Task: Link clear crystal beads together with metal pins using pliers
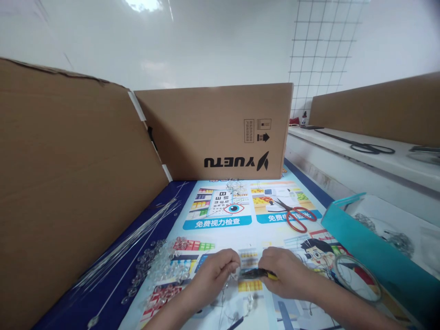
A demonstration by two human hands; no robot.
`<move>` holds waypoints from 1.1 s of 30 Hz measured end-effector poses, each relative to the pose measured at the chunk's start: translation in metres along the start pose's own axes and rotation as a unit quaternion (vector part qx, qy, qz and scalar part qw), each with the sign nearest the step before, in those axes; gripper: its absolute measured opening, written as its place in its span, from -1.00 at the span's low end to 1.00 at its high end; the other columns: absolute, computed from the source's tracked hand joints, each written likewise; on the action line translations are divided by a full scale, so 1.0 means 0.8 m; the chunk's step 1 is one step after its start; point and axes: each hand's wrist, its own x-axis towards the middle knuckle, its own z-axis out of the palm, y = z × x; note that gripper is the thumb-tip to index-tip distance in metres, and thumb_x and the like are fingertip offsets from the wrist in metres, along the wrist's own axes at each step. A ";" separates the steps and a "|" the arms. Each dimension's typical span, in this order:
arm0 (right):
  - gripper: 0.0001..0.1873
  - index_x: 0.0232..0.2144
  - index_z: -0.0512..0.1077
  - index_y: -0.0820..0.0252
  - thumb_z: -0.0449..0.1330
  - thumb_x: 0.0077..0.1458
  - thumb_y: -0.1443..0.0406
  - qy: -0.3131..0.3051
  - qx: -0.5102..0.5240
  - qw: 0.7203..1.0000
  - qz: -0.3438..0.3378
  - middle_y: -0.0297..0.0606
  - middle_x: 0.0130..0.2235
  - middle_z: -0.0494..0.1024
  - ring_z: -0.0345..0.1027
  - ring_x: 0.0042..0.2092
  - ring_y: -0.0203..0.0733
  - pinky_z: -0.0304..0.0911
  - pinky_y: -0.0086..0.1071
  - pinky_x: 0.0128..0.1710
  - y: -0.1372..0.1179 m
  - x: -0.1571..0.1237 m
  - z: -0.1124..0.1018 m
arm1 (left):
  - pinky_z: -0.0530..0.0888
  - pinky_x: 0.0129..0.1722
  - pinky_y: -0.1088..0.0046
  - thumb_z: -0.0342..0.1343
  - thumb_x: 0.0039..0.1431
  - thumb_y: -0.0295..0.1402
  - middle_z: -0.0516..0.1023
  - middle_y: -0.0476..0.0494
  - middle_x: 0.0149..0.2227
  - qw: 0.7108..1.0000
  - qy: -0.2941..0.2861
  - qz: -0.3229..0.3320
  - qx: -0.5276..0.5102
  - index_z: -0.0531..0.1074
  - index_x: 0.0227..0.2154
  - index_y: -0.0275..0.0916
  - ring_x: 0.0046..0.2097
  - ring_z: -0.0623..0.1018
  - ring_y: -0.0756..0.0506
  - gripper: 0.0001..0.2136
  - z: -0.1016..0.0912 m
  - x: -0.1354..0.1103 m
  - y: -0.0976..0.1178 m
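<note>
Both hands work close together low in the middle of the view, over a printed poster [220, 215] that covers the table. My right hand [285, 275] is closed round a small dark tool with a yellow handle [256, 274], likely pliers. My left hand [215, 272] pinches something small and clear at the tool's tip; I cannot make it out. A pile of clear beads [161, 266] lies just left of my left hand. Thin wire strands trail below the hands.
Long thin wires [137, 233] lie along the left. Red-handled scissors [297, 216] rest on the poster ahead. Cardboard sheets stand at the left [68, 183] and back [213, 133]. A teal box [371, 247] holding beaded pieces sits at the right, with a wire coil [357, 275] beside it.
</note>
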 end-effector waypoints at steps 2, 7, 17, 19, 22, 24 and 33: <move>-0.87 -0.46 0.30 0.17 0.02 0.05 0.26 0.001 0.006 1.000 -0.002 -0.30 -0.39 0.39 0.24 -0.32 -0.24 0.03 -0.42 -0.36 -0.001 0.000 -0.002 | 0.23 -0.39 0.58 -0.14 0.20 -0.36 0.37 0.02 -0.46 1.000 -0.001 0.001 -0.001 0.33 -0.45 -0.23 -0.40 0.34 0.02 -0.82 0.000 0.000 0.001; -0.88 -0.46 0.31 0.17 0.03 0.04 0.26 0.007 0.026 1.000 -0.010 -0.29 -0.39 0.39 0.24 -0.31 -0.23 0.04 -0.42 -0.35 -0.001 0.000 -0.003 | 0.23 -0.39 0.57 -0.13 0.20 -0.37 0.37 0.02 -0.46 1.000 -0.002 0.003 -0.006 0.32 -0.46 -0.23 -0.40 0.34 0.01 -0.82 0.000 0.000 0.001; -0.92 -0.44 0.31 0.17 0.05 -0.01 0.28 0.032 0.065 0.997 -0.020 -0.31 -0.39 0.37 0.23 -0.31 -0.25 0.08 -0.43 -0.34 -0.001 0.000 0.001 | 0.23 -0.41 0.59 -0.10 0.21 -0.35 0.34 0.04 -0.50 0.999 -0.008 -0.005 -0.049 0.35 -0.44 -0.24 -0.42 0.32 0.04 -0.82 -0.001 -0.003 -0.002; -0.92 -0.43 0.31 0.17 0.04 -0.01 0.29 0.029 0.069 0.997 -0.030 -0.31 -0.39 0.38 0.23 -0.31 -0.25 0.08 -0.42 -0.34 -0.003 -0.001 -0.001 | 0.23 -0.41 0.59 -0.10 0.21 -0.34 0.34 0.04 -0.51 0.998 -0.012 0.002 -0.055 0.35 -0.45 -0.25 -0.43 0.32 0.04 -0.81 -0.001 -0.003 -0.003; -0.90 -0.41 0.32 0.17 0.03 -0.01 0.30 0.021 0.073 0.996 -0.046 -0.30 -0.38 0.39 0.24 -0.31 -0.24 0.08 -0.42 -0.35 -0.005 -0.001 -0.004 | 0.23 -0.41 0.58 -0.10 0.22 -0.31 0.34 0.03 -0.52 0.998 -0.016 0.014 -0.056 0.35 -0.45 -0.25 -0.44 0.33 0.04 -0.79 -0.001 -0.003 -0.003; -0.89 -0.40 0.32 0.17 0.03 -0.01 0.30 0.020 0.074 0.996 -0.052 -0.30 -0.37 0.39 0.24 -0.31 -0.23 0.07 -0.41 -0.36 -0.005 -0.001 -0.005 | 0.23 -0.41 0.58 -0.11 0.23 -0.29 0.35 0.02 -0.51 0.998 -0.018 0.019 -0.054 0.35 -0.45 -0.25 -0.43 0.34 0.03 -0.78 -0.002 -0.003 -0.001; -0.83 -0.34 0.37 0.14 0.02 0.01 0.28 0.011 0.072 0.994 -0.084 -0.30 -0.36 0.41 0.24 -0.30 -0.22 0.06 -0.40 -0.36 -0.006 -0.001 -0.006 | 0.26 -0.36 0.56 -0.14 0.24 -0.27 0.38 -0.01 -0.48 0.996 -0.047 0.043 -0.061 0.36 -0.46 -0.26 -0.40 0.36 0.02 -0.74 -0.004 -0.004 0.004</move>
